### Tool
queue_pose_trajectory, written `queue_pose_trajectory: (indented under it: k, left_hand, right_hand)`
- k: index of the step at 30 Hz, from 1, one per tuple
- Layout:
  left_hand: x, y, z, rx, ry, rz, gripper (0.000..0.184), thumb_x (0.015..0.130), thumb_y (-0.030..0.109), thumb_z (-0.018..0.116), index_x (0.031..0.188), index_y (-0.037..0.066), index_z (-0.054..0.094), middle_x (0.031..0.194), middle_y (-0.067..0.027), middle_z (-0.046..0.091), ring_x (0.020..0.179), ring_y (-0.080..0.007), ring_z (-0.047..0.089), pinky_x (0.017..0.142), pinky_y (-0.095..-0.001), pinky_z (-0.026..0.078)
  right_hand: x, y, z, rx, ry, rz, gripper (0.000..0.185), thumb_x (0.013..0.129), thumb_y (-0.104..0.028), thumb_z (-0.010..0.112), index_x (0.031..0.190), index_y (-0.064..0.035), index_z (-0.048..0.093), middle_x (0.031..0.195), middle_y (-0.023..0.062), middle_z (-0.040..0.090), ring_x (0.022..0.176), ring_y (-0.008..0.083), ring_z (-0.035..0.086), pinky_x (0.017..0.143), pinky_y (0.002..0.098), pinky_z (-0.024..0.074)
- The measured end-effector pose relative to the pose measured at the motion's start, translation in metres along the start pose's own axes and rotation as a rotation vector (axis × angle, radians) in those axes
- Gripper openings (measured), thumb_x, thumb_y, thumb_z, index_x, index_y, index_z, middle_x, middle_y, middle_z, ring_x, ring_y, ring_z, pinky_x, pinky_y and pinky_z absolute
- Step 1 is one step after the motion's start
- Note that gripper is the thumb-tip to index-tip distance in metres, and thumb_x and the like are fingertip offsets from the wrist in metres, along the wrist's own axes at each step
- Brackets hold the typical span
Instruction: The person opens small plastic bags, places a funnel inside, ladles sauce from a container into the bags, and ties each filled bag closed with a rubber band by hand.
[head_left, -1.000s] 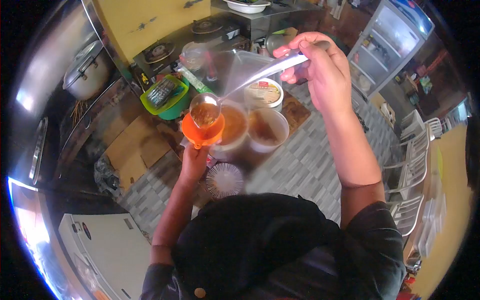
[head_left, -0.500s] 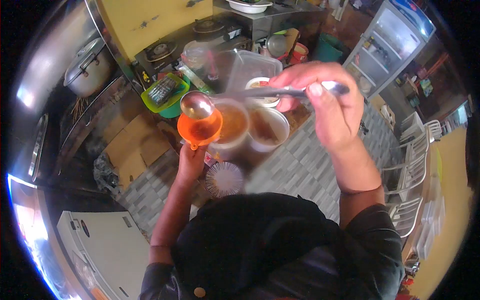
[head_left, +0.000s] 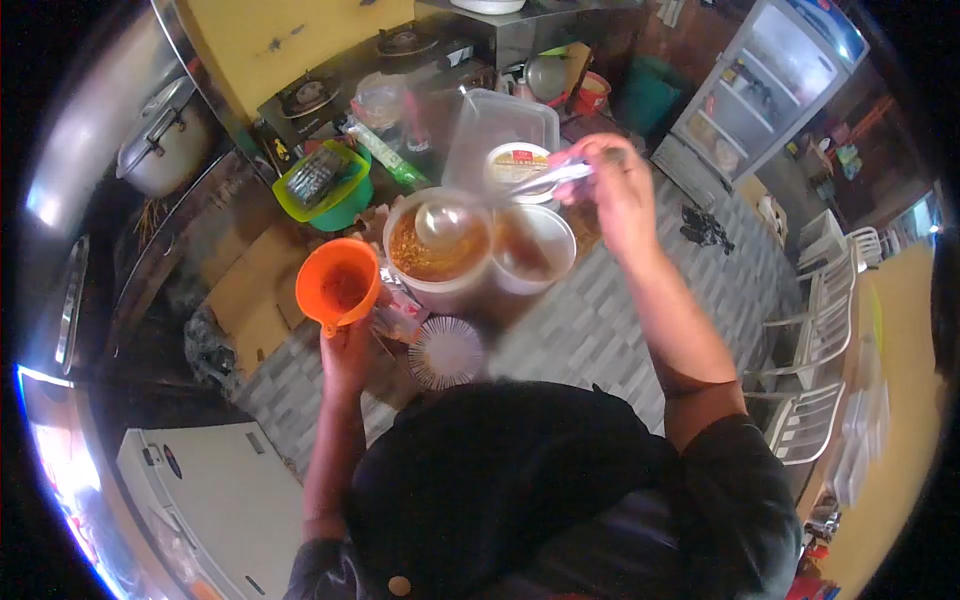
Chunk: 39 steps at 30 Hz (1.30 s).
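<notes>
In the head view, my left hand is closed under an orange funnel, held with its wide mouth up; the inside looks stained dark. Whatever the fingers grip beneath the funnel is hidden. My right hand is wrapped around the handle of a metal ladle, slightly blurred. The ladle's bowl is over a round tub of orange-brown sauce with bits in it; I cannot tell whether it touches the sauce. Beside this tub stands a second white tub with brown liquid or residue inside.
Behind the tubs are a printed white lid and a clear plastic container. A green basin stands at left, and a striped plate lies nearest me. Stove burners are at the back; white chairs line the right.
The ladle has moved from over the funnel to over the sauce tub. My left hand and the funnel have shifted left, away from the tub.
</notes>
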<state>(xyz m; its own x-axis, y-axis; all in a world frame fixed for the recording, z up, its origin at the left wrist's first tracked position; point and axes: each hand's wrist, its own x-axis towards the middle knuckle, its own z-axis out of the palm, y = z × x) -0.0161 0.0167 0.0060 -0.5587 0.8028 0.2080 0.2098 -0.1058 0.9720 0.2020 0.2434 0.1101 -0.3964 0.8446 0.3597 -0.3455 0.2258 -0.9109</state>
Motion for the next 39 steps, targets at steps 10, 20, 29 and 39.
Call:
queue_pose_trajectory:
  k: [10,20,29,39]
  left_hand:
    - [-0.017,-0.019,-0.019,0.142,0.125,-0.100,0.017,0.086,0.006,0.049,0.102,-0.001,0.053,0.094,-0.0047,0.058,0.087,-0.0146,0.054,0.078,-0.0271,0.042]
    - [-0.020,-0.005,-0.015,0.087,0.155,-0.032,0.017,0.086,0.002,0.046,0.100,-0.001,0.055,0.093,-0.0047,0.059,0.086,-0.0135,0.054,0.076,-0.0264,0.042]
    - [-0.032,-0.005,-0.021,0.143,0.160,-0.036,0.015,0.085,0.004,0.047,0.097,0.000,0.055,0.092,-0.0041,0.059,0.085,-0.0129,0.054,0.074,-0.0253,0.042]
    - [-0.040,-0.009,-0.025,0.177,0.217,-0.005,0.015,0.085,0.007,0.050,0.097,0.000,0.056,0.090,-0.0035,0.059,0.083,-0.0126,0.054,0.072,-0.0260,0.042]
  right_hand:
    - [-0.022,0.031,0.036,-0.533,-0.594,-0.005,0.018,0.091,-0.014,0.042,0.098,-0.0013,0.052,0.091,0.0065,0.062,0.073,0.0111,0.059,0.068,0.0248,0.0480]
    - [-0.009,0.107,0.052,-0.654,-0.667,-0.047,0.012,0.085,-0.016,0.049,0.094,-0.0108,0.056,0.082,0.0101,0.062,0.073,0.0302,0.060,0.066,0.0379,0.0482]
    - [0.015,0.140,0.046,-0.987,-0.817,-0.377,0.017,0.083,-0.023,0.050,0.094,-0.0114,0.057,0.089,0.0131,0.059,0.084,0.0329,0.056,0.071,0.0420,0.0453]
    - [0.001,0.144,0.056,-0.923,-0.797,-0.092,0.023,0.086,-0.028,0.046,0.094,-0.0111,0.060,0.090,0.0101,0.062,0.084,0.0297,0.058,0.072,0.0409,0.0451]
